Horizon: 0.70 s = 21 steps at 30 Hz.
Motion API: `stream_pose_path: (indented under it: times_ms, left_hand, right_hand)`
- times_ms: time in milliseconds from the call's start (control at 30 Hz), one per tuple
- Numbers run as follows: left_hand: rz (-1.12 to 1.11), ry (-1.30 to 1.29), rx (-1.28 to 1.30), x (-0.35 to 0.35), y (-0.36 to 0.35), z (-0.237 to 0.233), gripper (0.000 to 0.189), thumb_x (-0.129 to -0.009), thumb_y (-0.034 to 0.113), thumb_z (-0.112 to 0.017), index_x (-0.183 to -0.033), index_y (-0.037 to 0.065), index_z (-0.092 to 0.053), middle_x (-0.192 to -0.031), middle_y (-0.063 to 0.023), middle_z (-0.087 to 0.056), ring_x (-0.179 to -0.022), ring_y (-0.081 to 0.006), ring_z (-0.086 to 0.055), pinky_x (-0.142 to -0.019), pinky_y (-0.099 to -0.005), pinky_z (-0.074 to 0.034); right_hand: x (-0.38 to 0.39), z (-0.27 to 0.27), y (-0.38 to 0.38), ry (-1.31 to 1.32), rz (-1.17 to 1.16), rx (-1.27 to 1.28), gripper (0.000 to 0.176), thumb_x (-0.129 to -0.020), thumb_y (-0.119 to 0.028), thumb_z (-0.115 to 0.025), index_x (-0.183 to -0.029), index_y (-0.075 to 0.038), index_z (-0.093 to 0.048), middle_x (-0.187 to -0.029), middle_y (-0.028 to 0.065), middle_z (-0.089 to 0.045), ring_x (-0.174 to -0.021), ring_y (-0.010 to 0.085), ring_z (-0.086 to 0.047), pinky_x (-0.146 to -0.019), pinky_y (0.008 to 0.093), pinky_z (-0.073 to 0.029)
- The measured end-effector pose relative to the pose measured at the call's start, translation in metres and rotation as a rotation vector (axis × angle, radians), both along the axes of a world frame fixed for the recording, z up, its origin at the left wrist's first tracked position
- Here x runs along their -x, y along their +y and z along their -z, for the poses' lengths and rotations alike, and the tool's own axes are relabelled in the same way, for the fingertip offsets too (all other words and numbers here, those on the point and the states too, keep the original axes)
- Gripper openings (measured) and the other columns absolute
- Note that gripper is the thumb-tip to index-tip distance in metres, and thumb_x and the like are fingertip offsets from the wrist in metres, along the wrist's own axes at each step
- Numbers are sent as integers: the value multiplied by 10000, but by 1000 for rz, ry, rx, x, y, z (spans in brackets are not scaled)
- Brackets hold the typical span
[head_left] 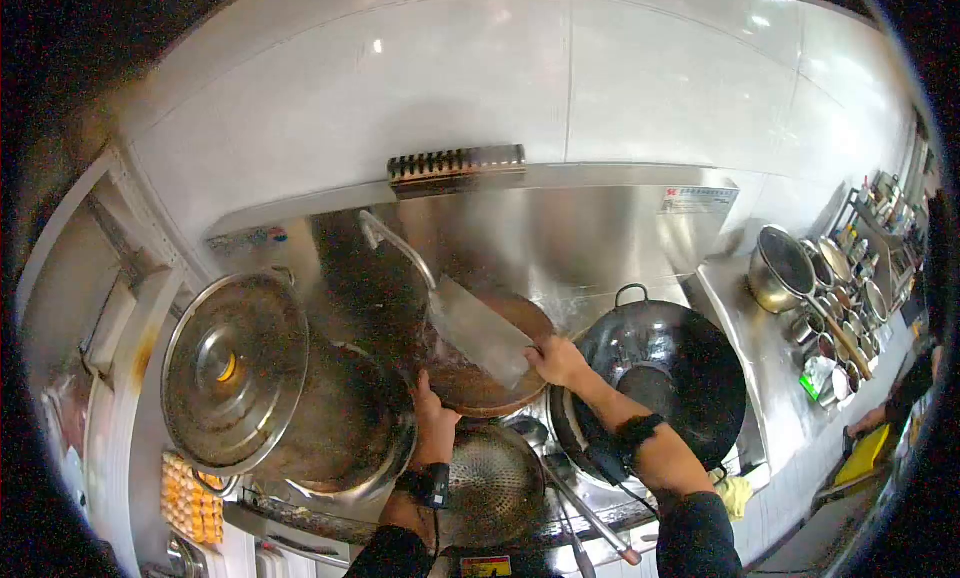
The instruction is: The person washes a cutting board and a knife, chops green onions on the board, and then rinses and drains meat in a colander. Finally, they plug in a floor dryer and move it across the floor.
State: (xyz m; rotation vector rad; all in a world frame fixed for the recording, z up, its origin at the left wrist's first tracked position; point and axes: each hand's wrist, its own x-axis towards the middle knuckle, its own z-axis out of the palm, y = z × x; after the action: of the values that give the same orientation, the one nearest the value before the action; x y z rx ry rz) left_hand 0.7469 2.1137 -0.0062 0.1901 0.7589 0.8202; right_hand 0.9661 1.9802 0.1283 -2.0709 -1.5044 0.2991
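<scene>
A wide metal blade, like a cleaver [480, 330], lies slanted over a round brown board [485, 393] near the faucet [400, 246]. My right hand [560, 362] is closed on the blade's lower right end, at the board's right edge. At the board's lower left edge, my left hand [434, 418] rests against the rim with its fingers partly hidden. A perforated strainer [490, 483] sits just below the board, between my forearms.
A black wok [665, 378] stands at the right, and a large pot [335, 418] with a metal lid [235, 368] at the left. Egg trays [192, 498] are lower left. Pots and ladles [782, 268] crowd the right counter. Another person's hand [868, 421] shows far right.
</scene>
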Motion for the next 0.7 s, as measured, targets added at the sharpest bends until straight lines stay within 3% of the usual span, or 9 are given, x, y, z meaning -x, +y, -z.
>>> stream_pose_path:
  times_ms: [167,267,333,400,467,533,633,667,700]
  left_hand:
    - [6,64,27,-1,-18,-52,627,-839,538,-463,-1333,169,-347,-1375,-93,-340,-1247,-331,-334,-937,-625,-279]
    - [-43,217,-90,-1,-11,-29,590,-838,543,-458,-1261,132,-441,-1330,-108,-400,-1205,-338,-379,-931,-630,-272]
    - [-28,145,-74,-2,-1,-5,557,-836,509,-482,-1235,121,-469,-1301,-115,-434,-1187,-338,-401,-938,-626,-260]
    - [51,-147,33,-2,9,9,530,-828,456,-528,-1228,112,-473,-1283,-122,-453,-1178,-340,-411,-951,-624,-239]
    - [107,224,-213,3,-11,-20,486,-803,363,-585,-1206,109,-488,-1256,-114,-477,-1154,-331,-437,-954,-591,-268]
    - [128,395,-431,16,-30,-46,453,-773,275,-628,-1173,101,-508,-1225,-105,-500,-1121,-314,-466,-941,-556,-310]
    - [101,282,-648,14,-38,-66,408,-729,185,-661,-1106,85,-539,-1162,-89,-534,-1056,-276,-511,-895,-492,-387]
    - [71,226,-651,10,-40,-72,394,-718,175,-666,-1082,83,-548,-1133,-85,-546,-1032,-264,-524,-876,-466,-409]
    - [56,280,-751,10,-42,-72,378,-713,154,-665,-1066,79,-553,-1107,-86,-554,-1017,-255,-531,-864,-446,-422]
  right_hand:
    - [13,-13,20,77,1,59,318,-814,-331,-536,-851,-28,-624,-801,241,-601,-810,391,-584,-706,448,-466]
    - [5,-9,17,88,-37,105,332,-804,-346,-554,-850,-26,-633,-697,227,-598,-633,343,-610,-631,421,-473]
    - [3,-9,12,104,-37,119,328,-800,-333,-562,-826,-12,-627,-627,214,-585,-485,304,-584,-584,406,-475]
    - [4,-11,4,148,-27,45,317,-801,-312,-564,-805,1,-614,-632,217,-582,-522,319,-588,-583,407,-470]
    - [-3,-8,0,84,-20,26,304,-802,-291,-566,-796,11,-602,-642,220,-580,-560,336,-590,-581,407,-464]
    - [-11,0,-6,-74,-15,63,289,-802,-270,-568,-798,18,-592,-656,223,-579,-600,356,-588,-576,405,-459]
    - [-10,-30,-26,83,68,10,267,-800,-245,-570,-810,22,-581,-685,231,-576,-661,387,-577,-576,411,-451]
    - [-24,-12,-29,-49,5,-68,260,-808,-237,-570,-799,22,-582,-637,217,-576,-560,339,-583,-533,397,-451]
    - [-22,-18,-34,20,31,-46,261,-811,-238,-570,-793,22,-582,-615,207,-570,-522,310,-575,-516,388,-449]
